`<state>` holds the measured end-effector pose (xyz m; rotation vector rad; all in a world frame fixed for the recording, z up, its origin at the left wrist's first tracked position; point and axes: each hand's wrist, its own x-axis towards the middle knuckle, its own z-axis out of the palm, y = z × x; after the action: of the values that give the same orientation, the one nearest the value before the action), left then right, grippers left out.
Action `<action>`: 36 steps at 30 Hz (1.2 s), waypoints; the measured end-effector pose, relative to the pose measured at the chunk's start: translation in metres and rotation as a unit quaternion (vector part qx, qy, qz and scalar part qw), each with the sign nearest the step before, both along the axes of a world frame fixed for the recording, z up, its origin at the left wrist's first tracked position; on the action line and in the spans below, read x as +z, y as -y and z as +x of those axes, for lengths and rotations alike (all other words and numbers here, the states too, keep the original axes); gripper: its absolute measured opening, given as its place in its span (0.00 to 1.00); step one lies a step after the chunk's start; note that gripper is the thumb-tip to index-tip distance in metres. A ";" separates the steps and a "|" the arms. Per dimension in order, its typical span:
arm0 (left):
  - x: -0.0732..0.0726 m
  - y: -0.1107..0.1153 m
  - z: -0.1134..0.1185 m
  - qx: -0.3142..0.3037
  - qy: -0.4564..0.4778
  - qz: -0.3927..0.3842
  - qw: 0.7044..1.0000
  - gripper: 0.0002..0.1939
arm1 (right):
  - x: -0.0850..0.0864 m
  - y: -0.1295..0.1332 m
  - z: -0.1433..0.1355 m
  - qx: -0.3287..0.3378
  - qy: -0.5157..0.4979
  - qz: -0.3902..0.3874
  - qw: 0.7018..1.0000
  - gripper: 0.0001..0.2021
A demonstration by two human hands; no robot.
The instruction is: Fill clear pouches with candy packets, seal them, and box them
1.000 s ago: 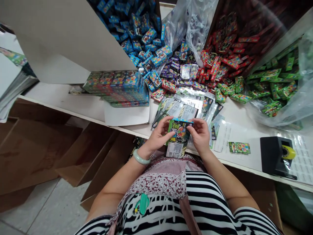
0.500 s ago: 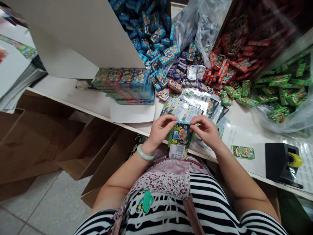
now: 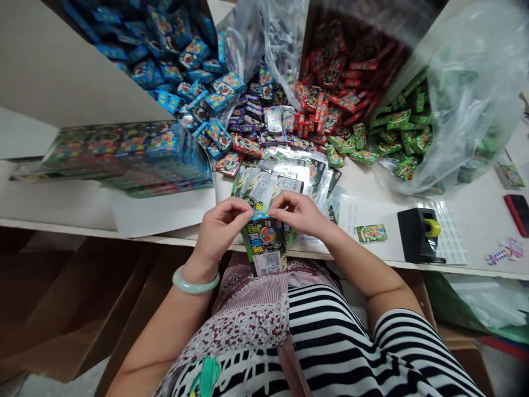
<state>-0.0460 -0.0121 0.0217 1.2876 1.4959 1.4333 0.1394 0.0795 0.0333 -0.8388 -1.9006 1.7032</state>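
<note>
In the head view, a black and green printed candy bag (image 3: 268, 237) hangs over the front edge of the table, with a white label low on it. At its upper edge shows a narrow blue strip (image 3: 261, 215), perhaps the side of a small blue box. My left hand (image 3: 223, 226) pinches the left end of this edge between thumb and fingers. Opposite it, my right hand (image 3: 298, 212) pinches the right end. Under and behind both hands lies a pile of similar flat bags (image 3: 285, 176).
Heaps of small blue boxes (image 3: 194, 71), purple boxes (image 3: 248, 113), red boxes (image 3: 330, 105) and green boxes (image 3: 403, 129) lie behind. A stack of printed boxes (image 3: 136, 157) stands left. On the right are a small green packet (image 3: 371, 232), a tape dispenser (image 3: 419, 234) and a red-edged phone (image 3: 516, 214).
The camera view has turned to the right, so everything appears further left. Both hands keep their pinch on the bag's upper edge, with little visible change in their pose.
</note>
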 end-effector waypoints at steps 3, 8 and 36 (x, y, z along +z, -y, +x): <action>-0.001 0.007 -0.006 -0.048 -0.012 0.020 0.999 0.08 | 0.000 0.002 0.011 0.023 -0.019 0.095 0.995 0.09; -0.012 0.013 0.000 -0.067 -0.028 0.032 0.997 0.08 | -0.016 0.010 0.019 0.015 -0.066 0.240 0.968 0.04; -0.026 -0.001 0.006 0.006 -0.078 0.049 0.996 0.02 | -0.072 -0.089 0.171 -0.231 0.316 0.075 0.917 0.04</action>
<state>-0.0403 -0.0108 -0.0042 1.4824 1.5528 1.4564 0.3100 0.1688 -0.0388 -1.7668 -1.9473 1.0503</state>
